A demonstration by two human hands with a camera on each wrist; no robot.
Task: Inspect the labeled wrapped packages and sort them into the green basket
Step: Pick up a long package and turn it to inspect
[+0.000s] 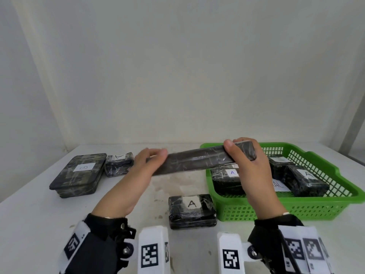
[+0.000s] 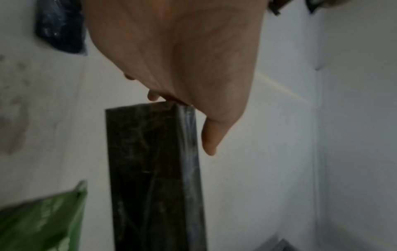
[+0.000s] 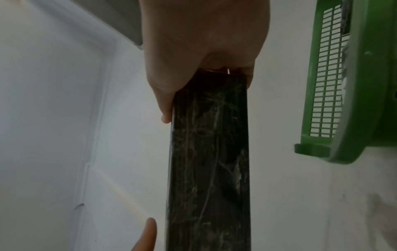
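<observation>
1. Both hands hold one long wrapped package (image 1: 199, 159) in the air by its ends: the left hand (image 1: 147, 163) grips the end farther from the green basket (image 1: 333, 171), and the right hand (image 1: 250, 165) clamps thumb and fingers round the end over the basket's near-left corner.
2. No label shows on the face turned toward the head camera, so the inspection seems unfinished.
3. Three wrapped packages lie inside the basket, two showing an "A".
4. Outside the basket, a package marked "A" (image 1: 192, 211) sits just beside its front-left corner; a large package marked "B" (image 1: 79, 174) and a small package (image 1: 119, 164) lie well to its left.
5. Risks: the glossy wrap could slip from an end grip while turning; lowering the long package could catch the basket rim or land on packages inside.
</observation>
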